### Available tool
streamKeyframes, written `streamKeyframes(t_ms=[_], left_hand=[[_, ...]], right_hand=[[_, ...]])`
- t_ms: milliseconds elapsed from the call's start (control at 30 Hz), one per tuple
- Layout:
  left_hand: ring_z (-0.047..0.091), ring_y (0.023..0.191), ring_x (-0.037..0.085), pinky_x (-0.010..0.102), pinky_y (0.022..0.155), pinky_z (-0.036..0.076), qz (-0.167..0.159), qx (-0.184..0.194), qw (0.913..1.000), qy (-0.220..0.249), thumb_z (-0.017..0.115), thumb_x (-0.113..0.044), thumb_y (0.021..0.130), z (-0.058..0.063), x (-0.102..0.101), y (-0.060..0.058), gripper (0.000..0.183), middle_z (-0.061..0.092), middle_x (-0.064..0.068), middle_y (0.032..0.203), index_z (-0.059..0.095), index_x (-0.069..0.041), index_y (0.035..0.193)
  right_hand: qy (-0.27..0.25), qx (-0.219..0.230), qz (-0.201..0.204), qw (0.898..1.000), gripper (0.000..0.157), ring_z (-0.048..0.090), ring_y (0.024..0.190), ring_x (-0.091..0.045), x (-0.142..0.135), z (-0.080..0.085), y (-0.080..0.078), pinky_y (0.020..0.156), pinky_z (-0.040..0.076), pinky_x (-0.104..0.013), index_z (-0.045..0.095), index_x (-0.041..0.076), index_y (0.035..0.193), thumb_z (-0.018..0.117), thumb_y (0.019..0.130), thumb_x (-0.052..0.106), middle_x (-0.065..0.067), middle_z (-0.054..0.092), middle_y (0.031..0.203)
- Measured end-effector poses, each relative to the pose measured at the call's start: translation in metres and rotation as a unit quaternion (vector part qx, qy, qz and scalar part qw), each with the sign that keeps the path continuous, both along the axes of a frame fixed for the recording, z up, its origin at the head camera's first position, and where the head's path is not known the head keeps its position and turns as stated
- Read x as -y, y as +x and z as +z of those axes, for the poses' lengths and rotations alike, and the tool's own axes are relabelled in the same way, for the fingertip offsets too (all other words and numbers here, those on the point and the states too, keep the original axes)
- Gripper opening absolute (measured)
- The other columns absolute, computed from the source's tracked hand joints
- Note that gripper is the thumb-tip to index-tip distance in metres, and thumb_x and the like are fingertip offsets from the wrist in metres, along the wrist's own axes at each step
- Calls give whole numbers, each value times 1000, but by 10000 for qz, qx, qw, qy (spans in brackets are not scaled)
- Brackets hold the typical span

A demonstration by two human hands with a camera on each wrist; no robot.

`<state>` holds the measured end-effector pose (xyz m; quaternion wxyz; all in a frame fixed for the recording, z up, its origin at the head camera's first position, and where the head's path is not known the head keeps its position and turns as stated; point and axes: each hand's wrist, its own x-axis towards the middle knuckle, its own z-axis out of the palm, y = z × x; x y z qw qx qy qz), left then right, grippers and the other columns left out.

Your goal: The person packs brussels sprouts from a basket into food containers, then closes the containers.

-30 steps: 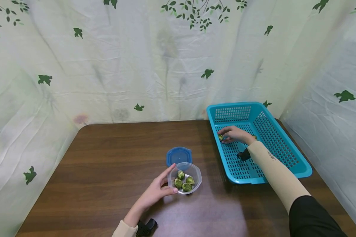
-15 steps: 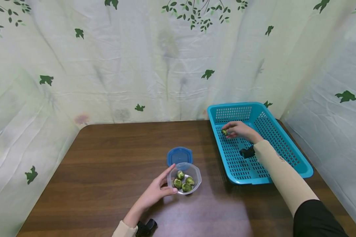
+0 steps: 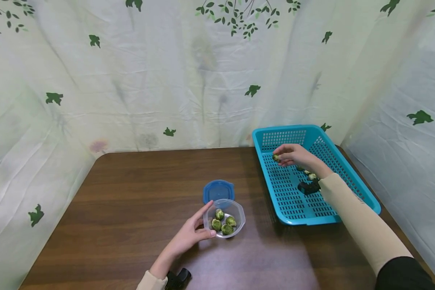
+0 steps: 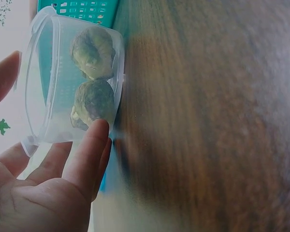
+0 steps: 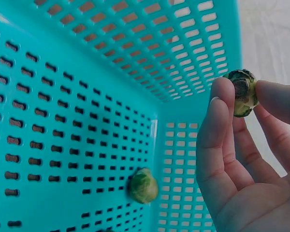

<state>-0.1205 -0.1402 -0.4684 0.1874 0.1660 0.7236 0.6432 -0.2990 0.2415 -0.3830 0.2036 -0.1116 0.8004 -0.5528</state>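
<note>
Over the left part of the blue basket (image 3: 283, 201), my right hand (image 3: 298, 158) pinches a Brussels sprout (image 5: 243, 93) between thumb and fingertips. The right wrist view shows it held above the basket floor, with another Brussels sprout (image 5: 143, 186) lying below. My left hand (image 3: 192, 233) holds the near left side of a clear plastic container (image 3: 240, 219), thumb and fingers spread around its wall. Several sprouts (image 3: 227, 229) sit inside that container, which stands on the table.
A blue lid (image 3: 218, 190) lies just behind the clear container. More sprouts (image 3: 312, 176) rest in the basket, partly hidden by the right wrist. The wooden table (image 3: 137, 189) ends at a leaf-print curtain (image 3: 188, 80) behind.
My right hand has lifted the pinched Brussels sprout from the basket's left side and shifted slightly up and right. Sprouts behind its wrist have come into view. My left hand stays on the container.
</note>
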Motion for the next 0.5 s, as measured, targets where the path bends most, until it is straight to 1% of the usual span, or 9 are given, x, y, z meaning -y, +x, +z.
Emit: streamKeyframes(t_ms=[167,300,367,500], left_hand=[[41,127,41,31,94,47,12,-24,10000,-10,66,-5,90,-1,0,0,80,18,21,155,19,-13,154],[43,125,41,31,93,47,5,-12,10000,18,66,-5,90,-1,0,0,80,18,22,154,19,-13,154],[44,125,40,30,92,48,1,-3,10000,38,66,-5,90,-1,0,0,79,18,23,154,19,-13,154],[45,124,40,30,91,48,2,3,10000,56,66,-5,90,-2,0,0,80,17,24,154,19,-13,154]], right_hand=[[-88,-108,121,9998,29,61,95,-30,0,3,6,83,53,-39,48,-8,124,51,98,6,-21,53,114],[-168,-209,230,9994,29,60,96,-35,2,4,11,81,53,-35,48,-9,122,51,98,8,-22,54,113],[-197,-238,268,9992,29,58,97,-39,4,5,14,81,53,-36,49,-8,121,52,98,9,-21,55,112],[-271,-277,358,9986,27,59,95,-38,8,7,21,81,54,-37,50,-7,119,54,97,10,-19,56,109]])
